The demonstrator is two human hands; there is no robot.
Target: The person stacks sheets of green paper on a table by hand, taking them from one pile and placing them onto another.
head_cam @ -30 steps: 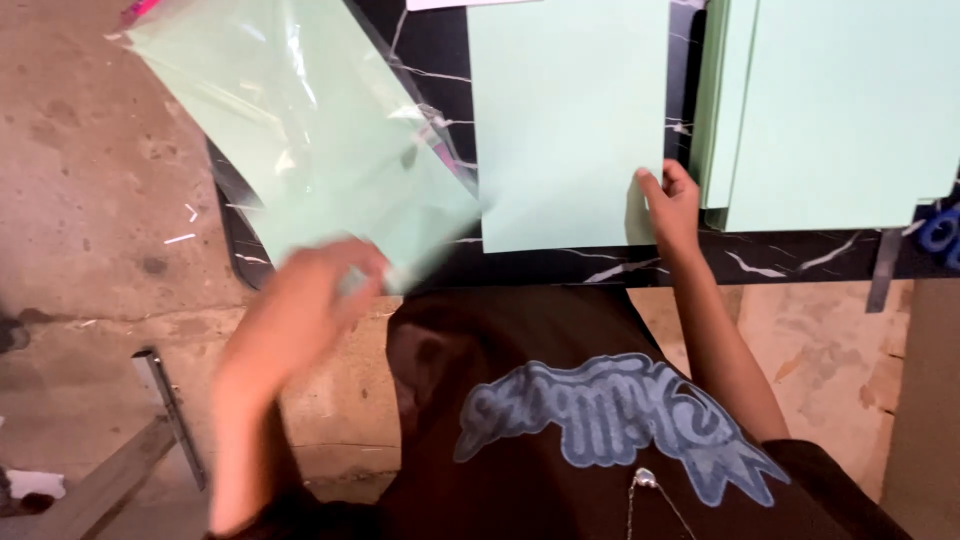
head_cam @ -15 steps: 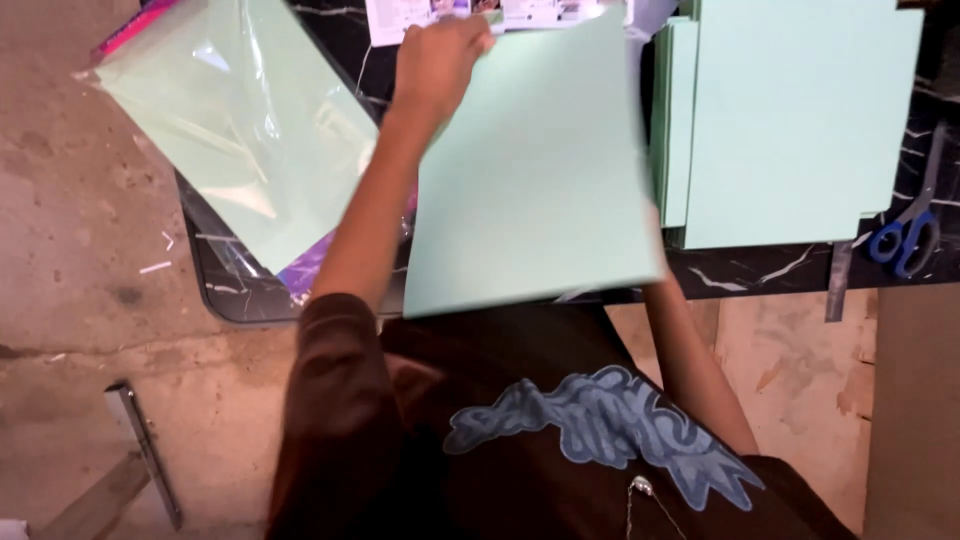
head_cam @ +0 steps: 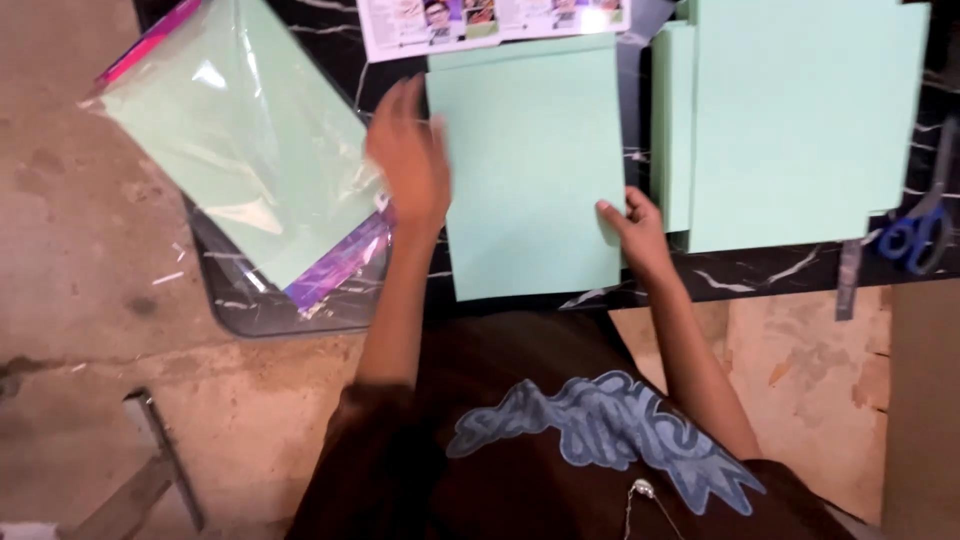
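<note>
The pale green sheet (head_cam: pixel 532 170) lies flat on the black marble-patterned bench (head_cam: pixel 760 275), at about 12 o'clock from the person's chest, with its near edge close to the bench's front edge.

The left hand (head_cam: pixel 410 165) rests at the sheet's 9 o'clock edge. It is blurred; the fingers look loosely spread, palm down, and the grip closes on nothing visible. Whether it touches the sheet or only the bench beside it cannot be told.

The right hand (head_cam: pixel 635 228) sits at the sheet's 4 o'clock corner. Its fingertips press down on the sheet's right margin; the fingers lie together, flat, and do not pinch the paper.

At 3 o'clock from the sheet, just beside the right hand, stands a stack of pale green sheets (head_cam: pixel 800 120), its layers offset so several edges show. At 9 o'clock from the left hand a clear plastic packet of green paper (head_cam: pixel 235 150), with a pink strip along one edge, overhangs the bench's left corner above the concrete floor (head_cam: pixel 80 330). A printed leaflet (head_cam: pixel 495 22) lies at 12 o'clock, touching or just beyond the sheet's far edge. Blue-handled scissors (head_cam: pixel 915 235) lie at the bench's far right, well apart from both hands.
</note>
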